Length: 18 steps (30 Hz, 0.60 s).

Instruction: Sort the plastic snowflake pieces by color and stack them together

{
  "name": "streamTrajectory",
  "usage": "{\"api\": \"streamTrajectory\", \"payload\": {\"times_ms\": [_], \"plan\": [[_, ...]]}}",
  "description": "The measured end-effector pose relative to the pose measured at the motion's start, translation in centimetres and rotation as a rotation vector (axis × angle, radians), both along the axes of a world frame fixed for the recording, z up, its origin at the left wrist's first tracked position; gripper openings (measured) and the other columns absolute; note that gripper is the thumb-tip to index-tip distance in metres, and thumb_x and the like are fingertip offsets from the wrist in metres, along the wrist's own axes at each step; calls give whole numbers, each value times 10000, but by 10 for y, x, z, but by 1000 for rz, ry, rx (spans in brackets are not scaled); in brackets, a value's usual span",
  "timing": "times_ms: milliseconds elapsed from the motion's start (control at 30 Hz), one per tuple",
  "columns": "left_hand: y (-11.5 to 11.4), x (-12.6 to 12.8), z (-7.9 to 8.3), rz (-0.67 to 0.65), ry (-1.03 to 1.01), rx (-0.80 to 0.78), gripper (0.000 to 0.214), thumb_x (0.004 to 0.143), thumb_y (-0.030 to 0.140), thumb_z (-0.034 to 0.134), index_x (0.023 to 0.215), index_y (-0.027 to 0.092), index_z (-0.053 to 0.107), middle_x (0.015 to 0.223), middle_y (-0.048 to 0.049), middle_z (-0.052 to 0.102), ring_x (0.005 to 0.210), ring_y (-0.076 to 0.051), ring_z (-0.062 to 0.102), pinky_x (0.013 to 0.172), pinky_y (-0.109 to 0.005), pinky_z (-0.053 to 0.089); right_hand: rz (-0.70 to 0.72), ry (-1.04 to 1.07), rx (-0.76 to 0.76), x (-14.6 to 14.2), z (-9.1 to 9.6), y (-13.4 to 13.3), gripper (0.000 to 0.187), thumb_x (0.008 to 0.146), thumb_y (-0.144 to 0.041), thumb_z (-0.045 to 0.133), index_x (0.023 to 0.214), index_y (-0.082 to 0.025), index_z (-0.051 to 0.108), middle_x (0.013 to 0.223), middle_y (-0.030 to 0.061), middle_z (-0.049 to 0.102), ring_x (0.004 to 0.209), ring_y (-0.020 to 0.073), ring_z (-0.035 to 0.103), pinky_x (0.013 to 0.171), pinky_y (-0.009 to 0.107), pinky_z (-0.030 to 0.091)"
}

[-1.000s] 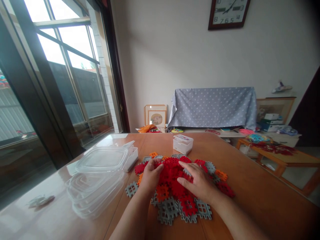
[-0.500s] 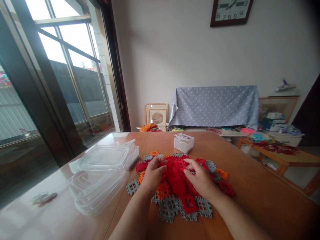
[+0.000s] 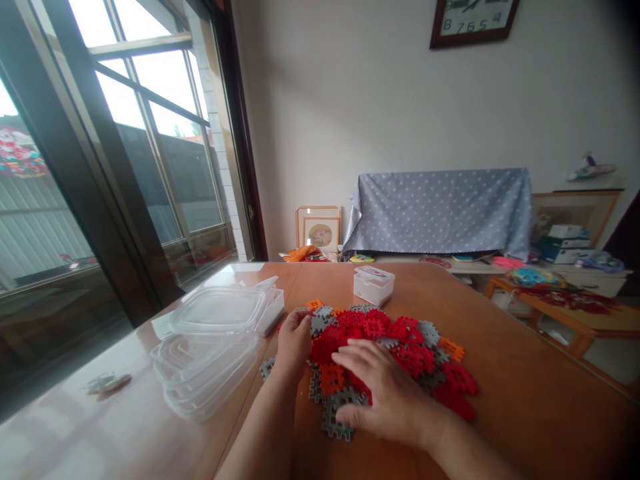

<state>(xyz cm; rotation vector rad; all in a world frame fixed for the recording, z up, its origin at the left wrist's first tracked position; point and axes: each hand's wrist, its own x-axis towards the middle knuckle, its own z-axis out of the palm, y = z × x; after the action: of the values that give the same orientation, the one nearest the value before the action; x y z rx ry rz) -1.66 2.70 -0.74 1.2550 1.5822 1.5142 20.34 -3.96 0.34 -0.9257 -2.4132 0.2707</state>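
A heap of interlocking plastic tiles with notched edges lies on the wooden table (image 3: pixel 480 413). Red tiles (image 3: pixel 419 359) cover most of the top; grey tiles (image 3: pixel 336 427) and orange tiles (image 3: pixel 331 379) show around and under them. At the heap's left side is my left hand (image 3: pixel 294 339), thumb and fingers closed together; what they pinch, if anything, is hidden. My right hand (image 3: pixel 383 387) hovers low over the near middle of the heap, fingers spread and palm down, hiding several tiles. No tile is visibly gripped in it.
Clear plastic lids (image 3: pixel 200 373) are stacked left of the heap, beside a lidded container (image 3: pixel 273 310). A small white box (image 3: pixel 374 285) stands behind the heap. A small plastic packet (image 3: pixel 107 383) lies far left. Beyond the table is a cloth-covered object (image 3: pixel 440 212).
My left hand has moved left to the heap's edge. My right hand has come nearer and opened out over the tiles. Some red tiles have shifted to the right. The view has turned slightly left.
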Motion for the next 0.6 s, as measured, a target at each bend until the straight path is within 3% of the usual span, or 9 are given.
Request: {"api": "streamTrajectory", "payload": {"times_ms": [100, 233, 333, 467, 600], "plan": [[5, -5, -6, 6, 84, -24, 285, 820, 360, 582, 993, 166, 698, 883, -77, 719, 863, -226, 652, 773, -309, 474, 104, -112, -34, -13, -3, -15, 975, 707, -770, 709, 1535, -359, 400, 1543, 86, 488, 1413, 397, 401, 1191, 625, 249], [9, -6, -12, 2, 114, -49, 226, 811, 318, 595, 944, 165, 695, 812, -72, 708, 825, -229, 659, 758, -312, 476, 76, -201, -50, -23, -13, -16, 1007, 681, -780, 720, 1533, -352, 398, 1551, 126, 465, 1371, 433, 430, 1148, 676, 268], [11, -6, -16, -6, 128, -61, 186, 795, 288, 608, 908, 169, 697, 791, -69, 705, 817, -231, 660, 756, -313, 474, 11, -193, -27, -26, -18, -11, 822, 778, -598, 749, 1494, -322, 455, 1458, 124, 556, 1289, 387, 515, 1132, 631, 324], [11, -6, -18, -20, 130, -63, 162, 767, 296, 651, 870, 181, 700, 759, -59, 699, 807, -233, 654, 740, -304, 469, -13, -146, 48, -29, -22, -7, 511, 863, -294, 679, 1366, -277, 590, 1228, 92, 698, 1109, 298, 636, 1026, 477, 480], [10, -6, -19, -29, 139, -64, 162, 766, 306, 654, 862, 183, 697, 750, -52, 692, 772, -221, 641, 709, -292, 453, 25, -113, 100, -29, -22, -4, 372, 914, -166, 562, 1268, -238, 648, 1070, 75, 751, 976, 247, 696, 911, 380, 553]]}}
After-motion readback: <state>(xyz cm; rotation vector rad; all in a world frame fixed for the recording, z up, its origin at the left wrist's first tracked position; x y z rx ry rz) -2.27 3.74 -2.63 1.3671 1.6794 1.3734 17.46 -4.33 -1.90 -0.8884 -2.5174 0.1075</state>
